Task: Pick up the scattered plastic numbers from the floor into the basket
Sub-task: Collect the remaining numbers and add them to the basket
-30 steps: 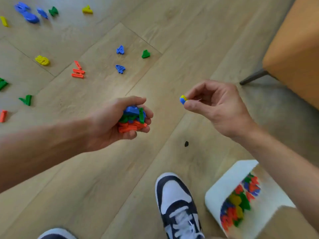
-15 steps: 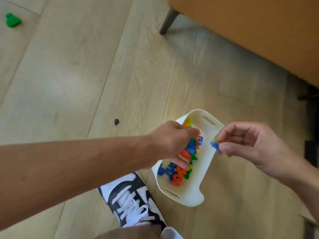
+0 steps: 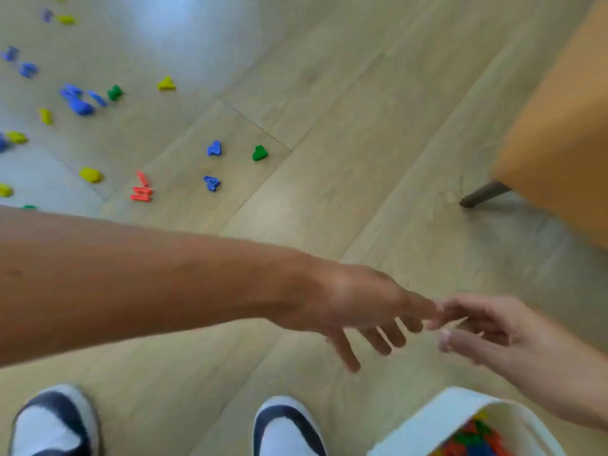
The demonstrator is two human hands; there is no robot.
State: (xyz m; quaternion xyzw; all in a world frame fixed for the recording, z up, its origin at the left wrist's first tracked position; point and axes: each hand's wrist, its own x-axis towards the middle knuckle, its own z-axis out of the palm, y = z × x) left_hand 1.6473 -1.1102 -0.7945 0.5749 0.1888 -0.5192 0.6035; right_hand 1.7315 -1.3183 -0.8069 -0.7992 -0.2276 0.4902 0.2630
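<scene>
Fingertips of left hand (image 3: 358,301) touch right hand (image 3: 487,334); left fingers straight, splayed, empty; right loosely curled (contents indeterminable). Basket (image 3: 437,419) sits below right hand; plastic numbers (image 3: 214,149) scattered upper left.

The floor (image 3: 329,93) is laid in light wood-effect planks, run diagonally across the view, with joint lines plainly seen between the boards. A pale, bluish glare (image 3: 184,24) is thrown on the far planks at upper left. An orange upholstered seat (image 3: 566,143) is noted at the right edge, carried on a dark, splayed leg (image 3: 483,194); a soft shadow is cast beneath it.
</scene>
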